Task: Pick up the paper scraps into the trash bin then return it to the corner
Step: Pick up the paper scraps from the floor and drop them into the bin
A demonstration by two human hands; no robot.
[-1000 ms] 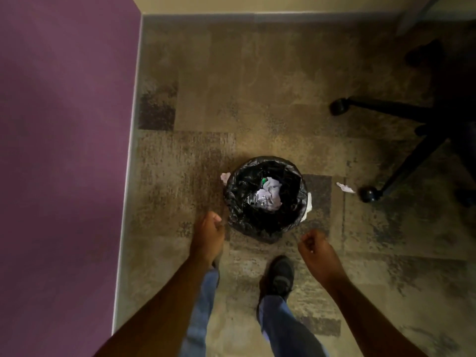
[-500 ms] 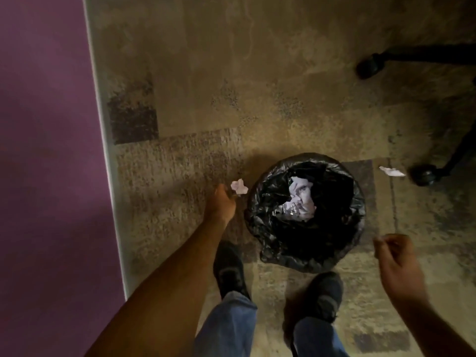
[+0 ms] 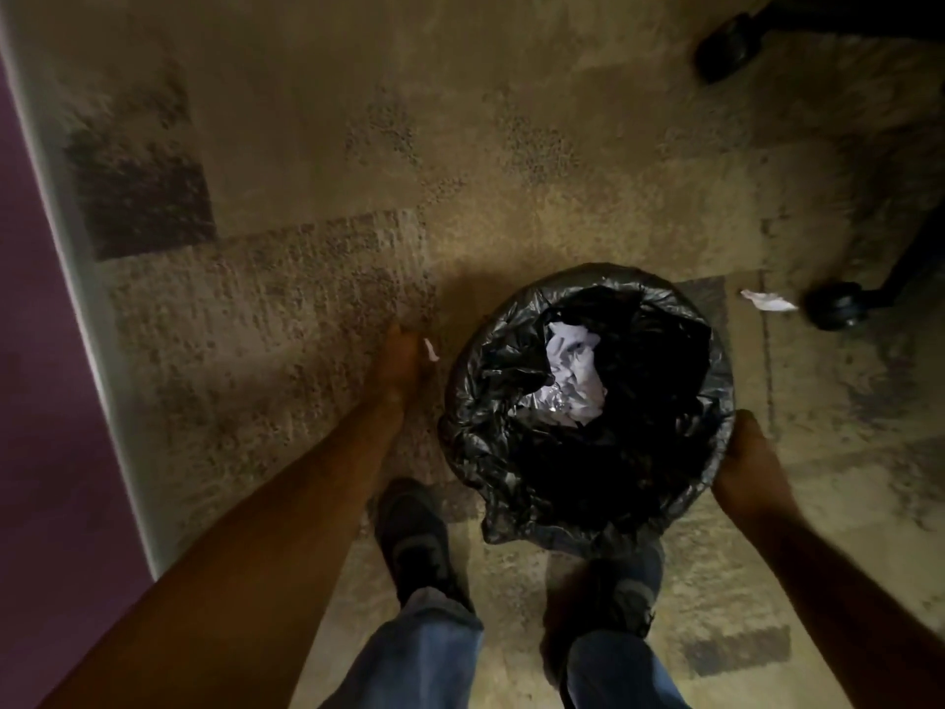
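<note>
A trash bin (image 3: 491,452) lined with a black bag stands on the carpet in front of my feet, with crumpled white paper (image 3: 575,381) inside it. My left hand (image 3: 401,360) reaches down just left of the bin, its fingers closed over a small paper scrap (image 3: 431,349); only a sliver of the scrap shows. My right hand (image 3: 751,463) grips the bin's right rim, with the fingertips hidden behind the bag. A second white paper scrap (image 3: 769,300) lies on the carpet to the right of the bin.
A black office chair's caster (image 3: 838,305) and leg stand right beside the second scrap, and another caster (image 3: 726,46) is at the top right. A purple wall (image 3: 30,350) with a pale baseboard runs along the left. My two shoes stand just below the bin.
I have bent lower, so the bin looks larger. My left hand has closed over the scrap that lay by its fingertips. My right hand has moved from mid-air onto the bin's right rim.
</note>
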